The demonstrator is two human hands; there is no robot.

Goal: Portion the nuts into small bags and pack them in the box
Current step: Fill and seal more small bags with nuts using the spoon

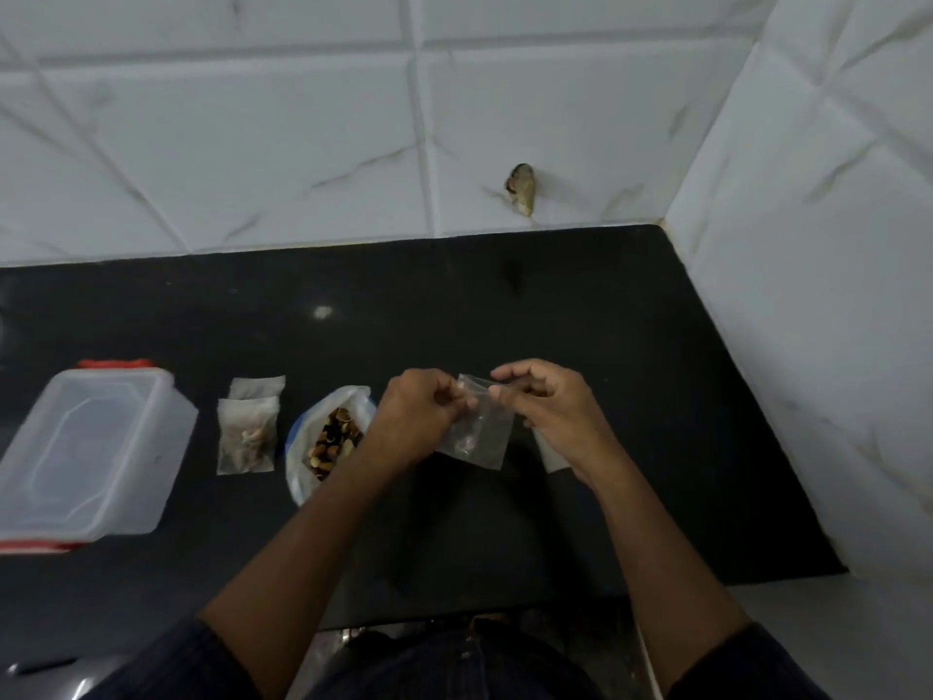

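Small bag [477,426] between both hands

The box [86,457] sits at the counter's [631,346] left end, with two small bags [248,431] just to its right, one overlapping the other. Right of them lies the open nut bag [328,437]. Further right, above the counter, the left hand [419,416] and right hand [550,406] pinch the top of an empty bag [479,431] between them. The wall [303,144] stands behind and to the right.
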